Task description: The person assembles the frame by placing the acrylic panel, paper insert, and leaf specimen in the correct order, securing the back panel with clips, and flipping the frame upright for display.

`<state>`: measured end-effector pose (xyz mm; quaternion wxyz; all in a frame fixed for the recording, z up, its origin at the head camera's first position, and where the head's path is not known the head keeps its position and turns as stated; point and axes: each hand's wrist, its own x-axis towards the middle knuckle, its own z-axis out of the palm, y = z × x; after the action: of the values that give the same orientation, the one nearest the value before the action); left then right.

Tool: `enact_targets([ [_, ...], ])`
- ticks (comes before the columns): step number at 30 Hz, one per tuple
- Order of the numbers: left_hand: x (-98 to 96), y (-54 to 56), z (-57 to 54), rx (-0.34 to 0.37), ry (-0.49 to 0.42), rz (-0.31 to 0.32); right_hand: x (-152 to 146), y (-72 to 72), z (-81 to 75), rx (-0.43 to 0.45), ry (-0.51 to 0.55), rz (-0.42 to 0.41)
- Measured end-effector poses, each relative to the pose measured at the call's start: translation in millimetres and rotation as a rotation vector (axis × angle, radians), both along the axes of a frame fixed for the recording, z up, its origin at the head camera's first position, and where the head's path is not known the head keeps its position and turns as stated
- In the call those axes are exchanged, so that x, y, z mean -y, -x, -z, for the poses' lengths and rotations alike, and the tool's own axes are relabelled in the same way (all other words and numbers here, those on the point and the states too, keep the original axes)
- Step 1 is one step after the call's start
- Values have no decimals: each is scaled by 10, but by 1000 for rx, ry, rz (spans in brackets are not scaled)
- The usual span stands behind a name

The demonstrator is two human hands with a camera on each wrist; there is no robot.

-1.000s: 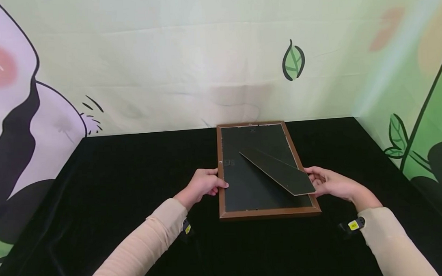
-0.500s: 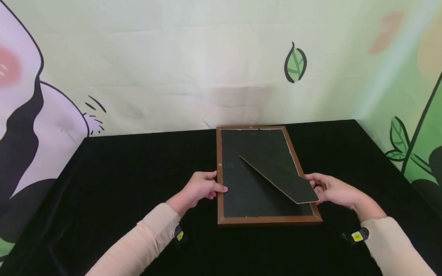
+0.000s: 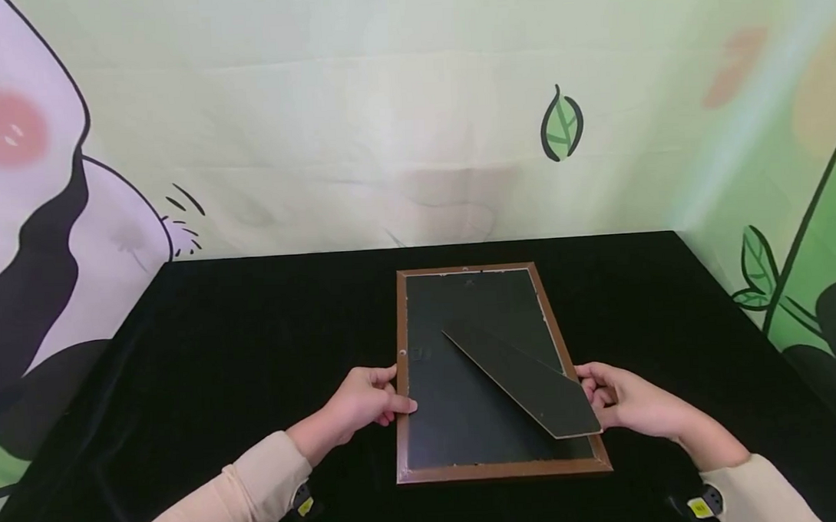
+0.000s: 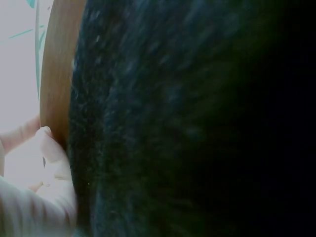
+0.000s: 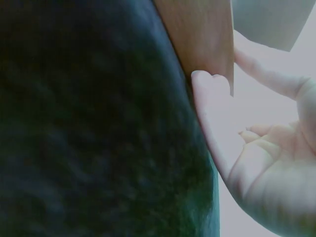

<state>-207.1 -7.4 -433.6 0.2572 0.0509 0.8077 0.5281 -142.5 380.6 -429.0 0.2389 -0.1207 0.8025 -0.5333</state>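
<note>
A brown-edged picture frame [image 3: 487, 470] lies back side up on the black cloth, its dark backing board [image 3: 465, 436] showing. From that backing a dark easel stand [image 3: 533, 387] slants up toward the lower right. My left hand [image 3: 361, 405] grips the left edge, thumb on top of the border. At the right edge my right hand [image 3: 623, 400] holds the border, its thumb partly hidden behind the stand's corner. In the right wrist view, fingertips [image 5: 210, 84] press against the brown side of the frame. The left wrist view shows fingers [image 4: 52, 148] at the opposite side.
Black cloth [image 3: 254, 328] covers the table around the frame. Behind it hangs a pale green backdrop [image 3: 317, 141] with cartoon drawings, which also closes off the right side.
Both hands have drawn the frame toward the body, down in the head view and slightly left. The stand has stayed raised, and both grips are kept. The head view has tilted a little upward.
</note>
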Motion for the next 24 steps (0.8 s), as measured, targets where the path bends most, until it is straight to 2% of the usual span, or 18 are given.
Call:
enact_targets([
  [7,54,-129,13,-7,-9,18,48,-133,10,15,13,-13],
  [11,73,-132,8,-10,-9,47,53,-159,19,22,22,-16],
  [14,93,-85,-38,2,17,102,45,-168,21,19,19,-26],
  [16,113,-1,-86,12,46,145,43,-169,16,19,20,-34],
  [18,135,133,-147,17,69,168,43,-164,7,24,22,-42],
  [21,175,407,-226,11,59,159,53,-146,5,34,26,-52],
  [24,191,699,-269,-10,11,124,63,-133,14,36,20,-58],
])
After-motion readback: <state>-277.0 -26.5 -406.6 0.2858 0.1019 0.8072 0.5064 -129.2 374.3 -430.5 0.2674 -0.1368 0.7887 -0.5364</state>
